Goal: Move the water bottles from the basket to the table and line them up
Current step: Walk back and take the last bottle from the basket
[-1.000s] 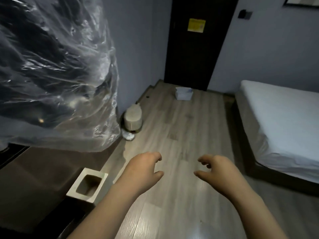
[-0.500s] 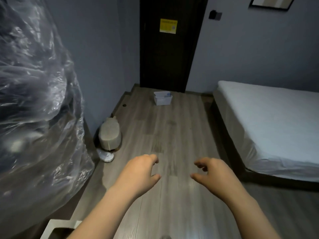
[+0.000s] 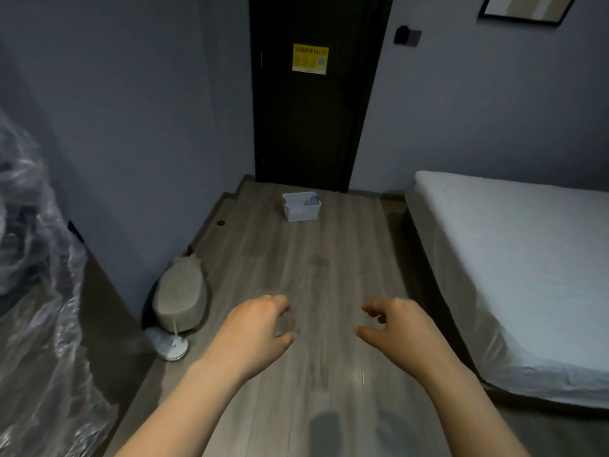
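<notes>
A small white basket point(image 3: 301, 211) stands on the wooden floor far ahead, just in front of a dark door. A bluish bottle top point(image 3: 311, 200) shows inside it at its right; the rest of its contents are hidden. My left hand point(image 3: 253, 334) and my right hand point(image 3: 398, 331) are held out low in front of me over the floor, well short of the basket. Both hold nothing, with fingers curled loosely and apart.
A bed with a white sheet point(image 3: 514, 275) fills the right side. At the left are a dark tabletop point(image 3: 99, 311) with crinkled clear plastic wrap point(image 3: 29, 291) on it, a grey lidded bin point(image 3: 179, 298) and a white round object point(image 3: 169, 346) on the floor.
The view has turned right and moved forward: the plastic-wrapped bulk slid off to the left, the basket and door came to the middle. Both hands stay empty in the same pose.
</notes>
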Tool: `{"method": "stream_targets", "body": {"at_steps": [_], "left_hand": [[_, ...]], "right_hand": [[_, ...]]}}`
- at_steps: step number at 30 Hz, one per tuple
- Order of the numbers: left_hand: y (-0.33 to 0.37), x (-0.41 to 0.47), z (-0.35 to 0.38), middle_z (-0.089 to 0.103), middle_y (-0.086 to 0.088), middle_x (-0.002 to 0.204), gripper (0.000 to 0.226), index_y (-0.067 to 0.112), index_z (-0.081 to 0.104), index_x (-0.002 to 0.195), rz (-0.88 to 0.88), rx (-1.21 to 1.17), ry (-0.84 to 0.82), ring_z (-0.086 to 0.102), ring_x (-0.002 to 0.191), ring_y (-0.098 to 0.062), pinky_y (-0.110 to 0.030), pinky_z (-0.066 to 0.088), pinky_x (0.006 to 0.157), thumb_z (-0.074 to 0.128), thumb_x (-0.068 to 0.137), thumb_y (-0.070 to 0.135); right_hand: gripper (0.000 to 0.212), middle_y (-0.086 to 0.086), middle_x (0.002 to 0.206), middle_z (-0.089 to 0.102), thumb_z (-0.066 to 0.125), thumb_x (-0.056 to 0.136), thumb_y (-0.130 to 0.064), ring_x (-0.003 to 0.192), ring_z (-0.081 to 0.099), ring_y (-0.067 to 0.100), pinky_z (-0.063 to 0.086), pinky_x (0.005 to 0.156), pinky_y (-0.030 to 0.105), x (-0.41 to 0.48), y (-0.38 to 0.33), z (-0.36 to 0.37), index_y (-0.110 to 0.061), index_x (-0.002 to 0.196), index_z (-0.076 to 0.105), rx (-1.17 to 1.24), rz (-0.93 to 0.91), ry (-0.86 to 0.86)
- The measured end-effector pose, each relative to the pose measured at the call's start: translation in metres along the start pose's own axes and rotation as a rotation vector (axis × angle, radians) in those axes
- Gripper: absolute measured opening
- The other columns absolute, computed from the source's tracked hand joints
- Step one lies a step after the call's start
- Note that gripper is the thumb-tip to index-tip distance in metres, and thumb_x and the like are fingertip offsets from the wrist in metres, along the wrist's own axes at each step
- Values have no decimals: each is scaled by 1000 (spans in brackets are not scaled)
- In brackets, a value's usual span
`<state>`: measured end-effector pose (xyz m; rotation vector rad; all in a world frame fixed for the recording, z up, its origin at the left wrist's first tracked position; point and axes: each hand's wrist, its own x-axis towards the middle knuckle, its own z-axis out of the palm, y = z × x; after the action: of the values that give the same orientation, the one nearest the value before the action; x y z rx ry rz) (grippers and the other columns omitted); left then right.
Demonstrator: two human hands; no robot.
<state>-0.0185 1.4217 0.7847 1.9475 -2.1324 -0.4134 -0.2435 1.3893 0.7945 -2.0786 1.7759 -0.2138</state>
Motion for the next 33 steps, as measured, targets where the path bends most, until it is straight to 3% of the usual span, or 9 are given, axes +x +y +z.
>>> {"method": "stream_targets", "body": {"at_steps": [23, 33], "left_hand": [[-138, 402, -48, 61, 3, 120, 37, 23, 55, 119, 67, -80, -60, 56, 111, -16, -25, 43, 89, 60, 85, 39], [-158, 580, -41, 61, 4, 123, 40, 22, 56, 121, 64, -75, -84, 55, 114, -14, -23, 42, 92, 61, 85, 37]], "right_hand": [[47, -11, 121, 61, 67, 84, -42, 101, 60, 3, 52, 88, 20, 404, -36, -16, -28, 127, 56, -48, 77, -28], [45, -12, 116, 63, 68, 83, -43, 96, 60, 2, 54, 85, 21, 584, -5, -32, -29, 124, 58, -42, 66, -46]]}}
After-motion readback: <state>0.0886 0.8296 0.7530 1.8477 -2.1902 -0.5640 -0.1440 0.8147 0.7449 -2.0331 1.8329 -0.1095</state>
